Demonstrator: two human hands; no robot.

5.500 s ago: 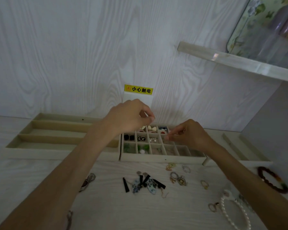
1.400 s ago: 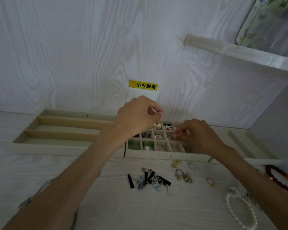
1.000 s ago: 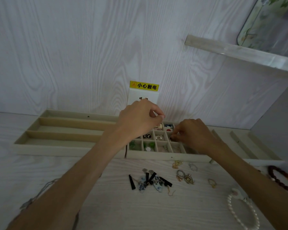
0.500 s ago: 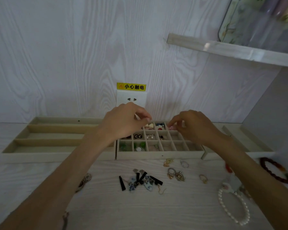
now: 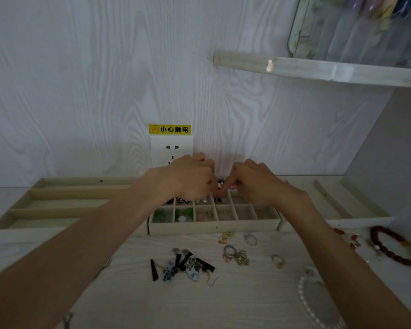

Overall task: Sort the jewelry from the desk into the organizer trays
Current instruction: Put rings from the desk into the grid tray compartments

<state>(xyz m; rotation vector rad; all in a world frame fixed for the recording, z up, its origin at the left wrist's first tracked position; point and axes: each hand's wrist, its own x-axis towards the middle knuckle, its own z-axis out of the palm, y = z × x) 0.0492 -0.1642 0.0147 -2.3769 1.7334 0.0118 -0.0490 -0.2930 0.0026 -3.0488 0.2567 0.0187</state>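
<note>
A beige gridded tray (image 5: pixel 214 227) with many small cells stands at the back of the desk, and several cells hold small earrings and beads. My left hand (image 5: pixel 190 179) and my right hand (image 5: pixel 254 181) hover over its back rows with their curled fingertips almost touching each other. Whatever lies between the fingertips is hidden. Loose on the desk in front are black and blue-patterned drop earrings (image 5: pixel 183 264), a pair of rings (image 5: pixel 235 256), a gold ring (image 5: pixel 277 261) and a clear ring (image 5: pixel 250 239).
A tray with long slots (image 5: pixel 57 193) sits to the left, and another tray (image 5: pixel 337 218) to the right. A pearl bracelet (image 5: pixel 304 298) and a red bead bracelet (image 5: pixel 394 250) lie at the right. A wall socket (image 5: pixel 171 148) is behind the hands, and a shelf (image 5: pixel 318 70) hangs above right.
Both hands have come down and together over the back rows of the gridded tray. The right hand moved left toward the left hand.
</note>
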